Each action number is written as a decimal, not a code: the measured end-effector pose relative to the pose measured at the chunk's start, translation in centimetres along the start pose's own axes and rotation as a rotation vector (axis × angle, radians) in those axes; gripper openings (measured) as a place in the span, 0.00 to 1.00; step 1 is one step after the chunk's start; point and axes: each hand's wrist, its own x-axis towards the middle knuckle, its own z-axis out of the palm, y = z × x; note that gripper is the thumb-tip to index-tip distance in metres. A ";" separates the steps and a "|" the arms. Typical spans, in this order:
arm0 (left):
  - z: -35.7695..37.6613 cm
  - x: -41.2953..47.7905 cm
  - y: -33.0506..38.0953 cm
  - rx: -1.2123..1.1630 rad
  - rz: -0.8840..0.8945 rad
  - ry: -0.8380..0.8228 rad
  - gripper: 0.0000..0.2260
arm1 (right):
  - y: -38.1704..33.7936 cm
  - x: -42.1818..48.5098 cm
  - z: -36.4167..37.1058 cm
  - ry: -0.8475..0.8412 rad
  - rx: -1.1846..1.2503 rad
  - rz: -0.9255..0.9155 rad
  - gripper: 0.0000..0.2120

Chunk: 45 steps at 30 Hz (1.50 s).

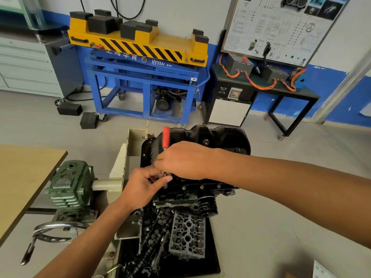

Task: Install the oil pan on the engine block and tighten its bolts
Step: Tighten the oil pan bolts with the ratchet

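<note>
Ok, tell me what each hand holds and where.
Right hand grips the red-handled wrench on its shaft, below the red grip. Left hand pinches its socket end at the oil pan edge.

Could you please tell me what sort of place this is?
Most likely an automotive training workshop: a wiring-diagram teaching board, a blue-and-yellow lift trolley, and an engine block under assembly.

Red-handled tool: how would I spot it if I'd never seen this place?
Find the big black oil pan in the middle, in front of the blue and yellow cart. At its left end, the right hand grips the red-handled tool. Its handle sticks up, the only red thing against the black metal.
</note>
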 end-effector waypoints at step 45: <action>1.5 0.5 1.3 0.111 0.147 0.005 0.09 | -1.8 -2.1 -0.9 -0.096 0.367 0.485 0.17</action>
